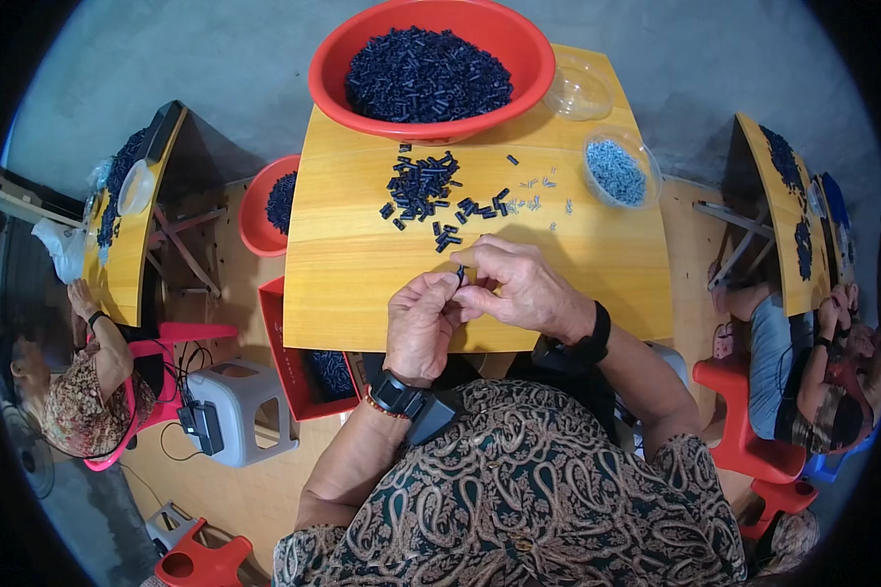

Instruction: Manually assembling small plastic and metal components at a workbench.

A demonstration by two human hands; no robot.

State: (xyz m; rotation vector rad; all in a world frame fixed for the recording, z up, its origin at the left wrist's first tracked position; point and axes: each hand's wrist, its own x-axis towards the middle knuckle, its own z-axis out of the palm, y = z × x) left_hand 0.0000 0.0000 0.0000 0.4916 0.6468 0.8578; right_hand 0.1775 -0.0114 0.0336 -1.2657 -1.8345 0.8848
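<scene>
Over the near part of the yellow table [343,293], my left hand [421,318] pinches a small black cylindrical piece [461,271] between thumb and fingertips. Close against it is my right hand [521,284], its index finger at the top of the piece and its thumb bent below. Whether a tiny part sits in the right fingertips is too small to tell. Just beyond both hands lies a loose pile of similar black pieces [423,184], with several strays to its right. Tiny pale metallic parts [533,203] are scattered beside them.
A large red basin [328,83] heaped with black pieces stands at the table's far edge. To its right are a clear lidlike dish [597,98] and a clear bowl [654,166] of pale blue-grey parts. Red containers [253,210] sit below left. Other people work at both sides.
</scene>
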